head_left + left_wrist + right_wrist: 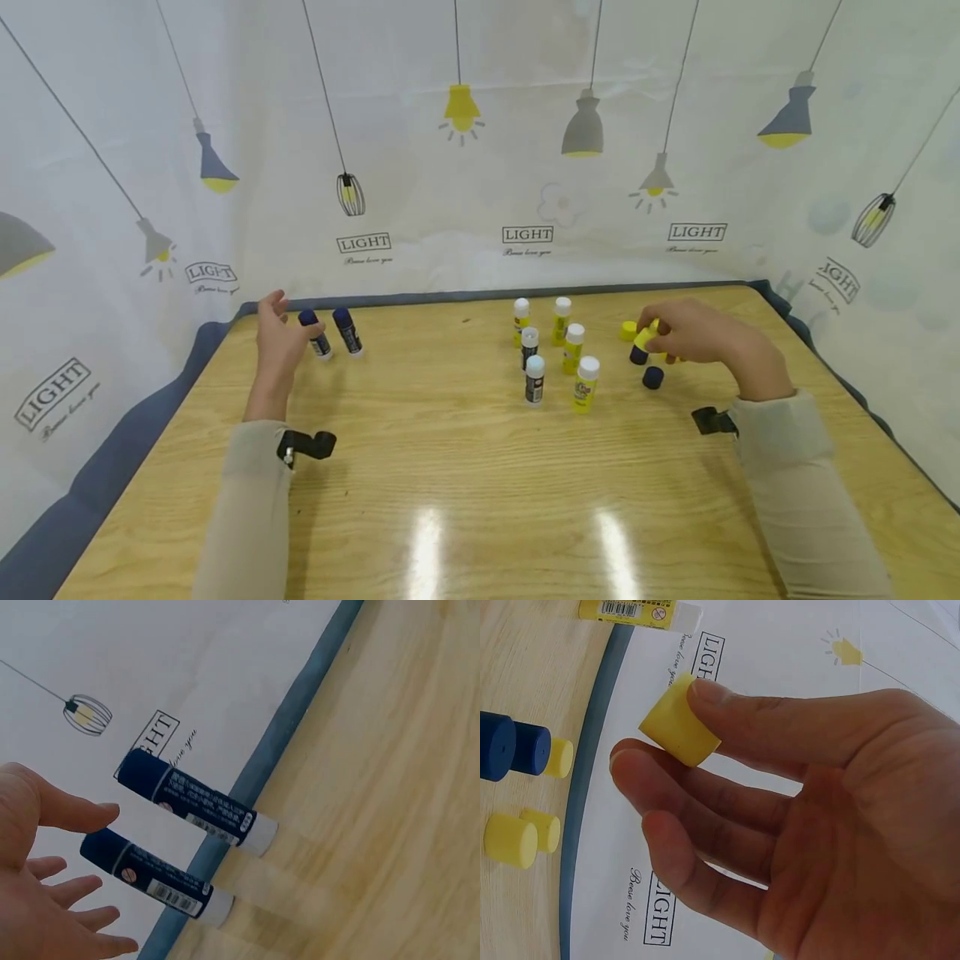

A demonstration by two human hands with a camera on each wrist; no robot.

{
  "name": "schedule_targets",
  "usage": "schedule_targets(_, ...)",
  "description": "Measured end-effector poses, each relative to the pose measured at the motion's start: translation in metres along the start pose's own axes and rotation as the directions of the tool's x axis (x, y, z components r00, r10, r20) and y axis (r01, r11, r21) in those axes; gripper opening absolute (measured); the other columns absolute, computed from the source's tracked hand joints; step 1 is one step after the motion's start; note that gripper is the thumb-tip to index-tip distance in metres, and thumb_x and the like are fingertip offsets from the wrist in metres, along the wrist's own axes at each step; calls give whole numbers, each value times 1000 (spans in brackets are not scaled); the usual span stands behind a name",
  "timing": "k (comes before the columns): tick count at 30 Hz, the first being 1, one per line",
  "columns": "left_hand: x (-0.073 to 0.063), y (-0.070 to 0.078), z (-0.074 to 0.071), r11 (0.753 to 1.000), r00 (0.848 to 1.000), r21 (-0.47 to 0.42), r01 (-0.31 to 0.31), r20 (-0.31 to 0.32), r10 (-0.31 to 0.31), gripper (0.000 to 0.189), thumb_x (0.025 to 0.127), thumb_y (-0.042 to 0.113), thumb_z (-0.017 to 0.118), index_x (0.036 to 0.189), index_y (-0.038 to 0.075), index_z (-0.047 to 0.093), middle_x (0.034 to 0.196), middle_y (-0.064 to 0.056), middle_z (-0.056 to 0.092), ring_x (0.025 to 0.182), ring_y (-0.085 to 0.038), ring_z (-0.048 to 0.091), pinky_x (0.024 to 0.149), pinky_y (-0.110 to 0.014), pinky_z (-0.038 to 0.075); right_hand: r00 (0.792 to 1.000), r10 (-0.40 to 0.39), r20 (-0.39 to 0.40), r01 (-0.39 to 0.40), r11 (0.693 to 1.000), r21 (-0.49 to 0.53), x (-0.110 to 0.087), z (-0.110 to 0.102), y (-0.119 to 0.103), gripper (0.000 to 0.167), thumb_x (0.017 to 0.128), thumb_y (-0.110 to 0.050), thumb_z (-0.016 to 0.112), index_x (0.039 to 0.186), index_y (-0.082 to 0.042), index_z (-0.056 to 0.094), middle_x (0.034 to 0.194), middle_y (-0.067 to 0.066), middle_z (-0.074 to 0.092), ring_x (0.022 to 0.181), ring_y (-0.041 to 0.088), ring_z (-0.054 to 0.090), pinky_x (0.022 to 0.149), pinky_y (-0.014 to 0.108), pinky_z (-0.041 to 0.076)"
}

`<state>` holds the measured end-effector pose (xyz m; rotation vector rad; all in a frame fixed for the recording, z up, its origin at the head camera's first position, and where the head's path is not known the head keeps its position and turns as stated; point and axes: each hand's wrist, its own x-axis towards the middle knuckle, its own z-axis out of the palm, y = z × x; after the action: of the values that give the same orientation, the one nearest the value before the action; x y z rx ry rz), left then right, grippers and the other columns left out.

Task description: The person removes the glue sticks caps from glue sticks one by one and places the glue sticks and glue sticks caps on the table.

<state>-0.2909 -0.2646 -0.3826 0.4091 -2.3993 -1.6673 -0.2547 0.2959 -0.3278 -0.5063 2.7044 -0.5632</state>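
Two glue sticks with navy caps, a nearer one (pixel 161 877) and another (pixel 199 799), stand upright side by side at the table's far left. My left hand (pixel 281 340) is beside the nearer stick, fingers spread, with the thumb tip right at its cap. Between thumb and fingertips, my right hand (pixel 686 331) pinches a yellow cap (pixel 680 724) above the table. Below that hand are loose navy caps, one of them (pixel 653 377) toward me, and several yellow caps, including one (pixel 511 840) plain in the right wrist view.
Several uncapped glue sticks stand right of centre: yellow ones such as the front one (pixel 586 386), and dark-labelled ones such as the front one (pixel 534 382). A lamp-printed sheet (pixel 420 183) rises behind the wooden table (pixel 390 467), with a blue band along its edge.
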Motion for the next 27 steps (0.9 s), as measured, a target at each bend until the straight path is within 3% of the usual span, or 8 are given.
schedule_targets(4,5,-16,-4,1000,995,10,-4,96,3,90,99,6,66,166,13,6,172,-15,18,159,-37,19,126,-53,28,1000,13,5,-13,1000,0,-2,0,4,37,102,-15,63,133,5,59,105,19,71,76,17,68,67,38,56)
schedule_targets(11,14,-35,-10,1000,966,24,-12,259,5,81,106,9,55,167,11,1,171,-24,16,155,-42,27,123,-55,33,1000,19,-5,-19,1000,5,-3,-2,15,35,102,-16,64,130,4,60,105,18,72,81,23,70,68,38,56)
schedule_targets(18,21,-39,-5,1000,962,25,4,274,-11,65,108,6,49,164,1,15,168,-23,28,153,-36,32,123,-48,32,1000,30,-10,-30,1000,-3,-2,-4,27,33,101,-16,64,127,4,61,100,18,73,78,21,69,67,38,56)
schedule_targets(27,18,-40,-3,1000,960,4,15,278,-16,58,109,3,44,160,-3,19,166,-23,31,155,-36,31,125,-43,28,993,107,48,-109,993,37,1,-1,42,40,100,-16,64,132,7,58,106,22,70,81,24,69,73,44,59)
